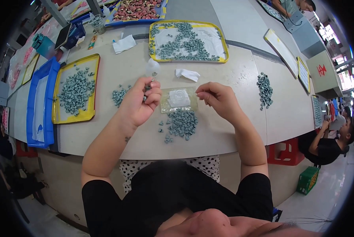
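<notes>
My left hand (142, 102) is closed, its fingers curled around small grey-green pieces (144, 98), with one more at the fingertips. Just beyond it is a whitish, translucent rounded thing (152, 67); whether the hand touches it I cannot tell. My right hand (219, 99) is raised in a pinch, and what its fingertips hold, if anything, is too small to make out. Between the hands lies a clear yellowish mat (166, 105) with a white square pad (179, 98) on it. A heap of grey-green pieces (183, 123) sits at the mat's near edge.
Yellow-rimmed trays of the same pieces stand at the left (92, 111) and back (224, 51). A blue tray (31, 118) is at the far left. Smaller heaps lie left (119, 96) and right (265, 91). A folded tissue (187, 74) lies beyond the mat. Another person (323, 144) sits at right.
</notes>
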Demonstrator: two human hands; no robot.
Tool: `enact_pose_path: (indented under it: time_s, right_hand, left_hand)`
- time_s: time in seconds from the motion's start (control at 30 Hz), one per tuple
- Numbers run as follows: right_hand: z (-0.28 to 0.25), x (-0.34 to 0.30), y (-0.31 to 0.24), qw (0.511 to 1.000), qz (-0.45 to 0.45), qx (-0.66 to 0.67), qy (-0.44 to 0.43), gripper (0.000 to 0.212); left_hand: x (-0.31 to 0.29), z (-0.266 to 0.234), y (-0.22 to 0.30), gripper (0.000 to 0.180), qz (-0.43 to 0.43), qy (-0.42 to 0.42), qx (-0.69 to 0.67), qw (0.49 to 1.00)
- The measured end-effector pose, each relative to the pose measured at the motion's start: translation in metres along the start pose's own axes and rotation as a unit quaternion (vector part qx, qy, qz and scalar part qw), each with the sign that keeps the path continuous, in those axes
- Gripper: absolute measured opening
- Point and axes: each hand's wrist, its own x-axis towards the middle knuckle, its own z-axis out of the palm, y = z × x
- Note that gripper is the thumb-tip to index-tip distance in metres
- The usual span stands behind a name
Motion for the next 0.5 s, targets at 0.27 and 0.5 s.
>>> enact_pose_path:
  time_s: [0.27, 0.5]
  right_hand:
    - [0.023, 0.024, 0.008, 0.985, 0.077, 0.15, 0.045, 0.017]
    - [0.04, 0.05, 0.015, 0.988, 0.106, 0.097, 0.06, 0.014]
  left_hand:
    - [0.009, -0.021, 0.009, 0.007, 0.0, 0.02, -0.014, 1.0]
    - [0.009, -0.031, 0.022, 0.017, 0.073, 0.008, 0.081, 0.994]
